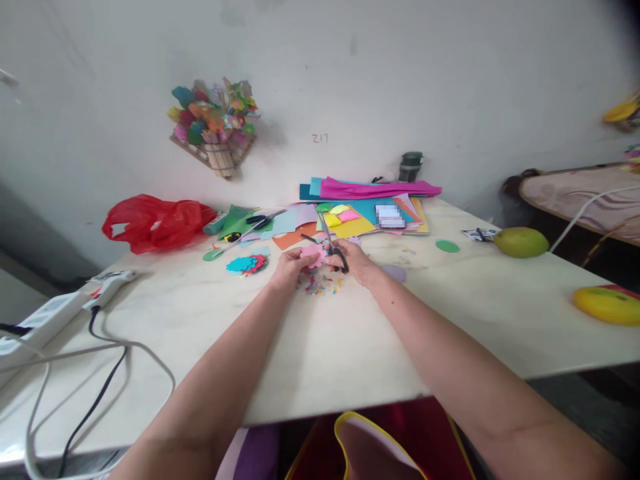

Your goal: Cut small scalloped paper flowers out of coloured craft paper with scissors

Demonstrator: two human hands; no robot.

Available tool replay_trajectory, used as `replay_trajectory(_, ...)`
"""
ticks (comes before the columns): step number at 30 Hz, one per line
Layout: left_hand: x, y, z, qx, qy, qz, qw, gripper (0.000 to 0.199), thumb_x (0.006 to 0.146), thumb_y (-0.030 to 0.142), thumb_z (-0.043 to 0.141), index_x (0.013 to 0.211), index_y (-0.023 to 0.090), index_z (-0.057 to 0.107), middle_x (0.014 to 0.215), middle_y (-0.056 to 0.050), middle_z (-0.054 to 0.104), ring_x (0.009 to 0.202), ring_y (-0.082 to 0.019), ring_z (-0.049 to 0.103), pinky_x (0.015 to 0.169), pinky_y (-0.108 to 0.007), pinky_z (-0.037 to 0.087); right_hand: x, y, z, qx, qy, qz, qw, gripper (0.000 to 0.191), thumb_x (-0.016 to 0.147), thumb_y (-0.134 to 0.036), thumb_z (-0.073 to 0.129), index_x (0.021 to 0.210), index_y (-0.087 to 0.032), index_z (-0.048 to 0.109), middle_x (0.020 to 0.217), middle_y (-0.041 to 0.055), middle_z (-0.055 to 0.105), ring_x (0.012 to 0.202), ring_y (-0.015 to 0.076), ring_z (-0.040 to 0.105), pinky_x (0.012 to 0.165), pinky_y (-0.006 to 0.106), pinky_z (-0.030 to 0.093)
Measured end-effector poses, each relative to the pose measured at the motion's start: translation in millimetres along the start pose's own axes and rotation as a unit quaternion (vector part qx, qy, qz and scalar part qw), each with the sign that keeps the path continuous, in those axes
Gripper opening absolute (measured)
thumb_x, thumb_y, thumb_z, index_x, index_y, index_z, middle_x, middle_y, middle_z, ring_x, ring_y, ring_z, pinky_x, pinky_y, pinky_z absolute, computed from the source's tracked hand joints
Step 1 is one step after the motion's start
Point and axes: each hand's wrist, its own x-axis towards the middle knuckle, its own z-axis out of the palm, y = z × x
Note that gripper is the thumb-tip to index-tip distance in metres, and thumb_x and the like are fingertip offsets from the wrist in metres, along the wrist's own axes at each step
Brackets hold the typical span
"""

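My left hand (pixel 291 268) pinches a pink scallop-edged paper piece (pixel 313 255) near the middle of the table. Close beside it on the right, my right hand (pixel 353 261) is wrapped round dark-handled scissors (pixel 341 261), whose blades point up and away from me. The fingers of my right hand also reach the edge of the pink paper. Small coloured paper scraps (pixel 320 287) lie below both hands. To the left sits a pile of blue scalloped paper pieces (pixel 242 265) with red ones (pixel 259 262) beside it.
Coloured paper sheets (pixel 350 227) and a phone (pixel 390 217) lie at the back. A red plastic bag (pixel 157 223), another pair of scissors (pixel 257 223) and power strips (pixel 45 327) with cables are on the left. A green mango (pixel 521 242) and a yellow fruit (pixel 606 305) sit right.
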Motion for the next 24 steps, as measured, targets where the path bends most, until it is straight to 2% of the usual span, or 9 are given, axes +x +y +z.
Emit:
replay_trajectory(4,2.3,-0.7,-1.6,-0.046,0.043,0.007,0.998,0.03,0.057,0.036,0.081,0.072,0.013,0.066,0.067,-0.004,0.066,0.057,-0.013,0.062,0.054,-0.024,0.052,-4.5,-0.4,-1.9,-0.003,-0.038,0.034,0.999,0.039,0.062,-0.035,0.077,0.09,-0.018,0.055,0.061,-0.003,0.061,0.047,0.0095,0.057,0.034,0.016,0.025)
replay_trajectory(10,3.8,0.5,0.2,-0.079,0.067,0.001,0.995,0.033,0.057,0.034,0.082,0.076,0.012,0.065,0.068,-0.003,0.066,0.058,-0.013,0.064,0.052,-0.021,0.051,-5.5,0.3,-4.9,0.001,-0.097,0.041,0.994,0.04,0.068,-0.048,0.073,0.085,-0.016,0.056,0.063,-0.0009,0.061,0.046,0.0073,0.056,0.031,0.014,0.026)
replay_trajectory(19,2.6,4.0,3.2,-0.091,0.067,0.001,0.994,0.032,0.06,0.034,0.081,0.076,0.013,0.062,0.066,0.0,0.063,0.055,-0.011,0.062,0.057,-0.022,0.053,-4.8,-0.7,-6.6,-0.018,-0.097,0.048,0.994,0.04,0.07,-0.05,0.072,0.077,-0.015,0.055,0.06,0.0001,0.061,0.042,0.0064,0.054,0.028,0.014,0.025)
replay_trajectory(24,1.1,5.7,3.4,-0.102,0.072,0.003,0.992,0.033,0.056,0.033,0.083,0.075,0.013,0.064,0.068,-0.002,0.065,0.06,-0.012,0.063,0.059,-0.024,0.053,-6.5,-3.4,-8.0,-0.031,-0.111,0.048,0.992,0.038,0.069,-0.046,0.074,0.074,-0.014,0.055,0.057,-0.0002,0.061,0.04,0.0064,0.053,0.028,0.015,0.025)
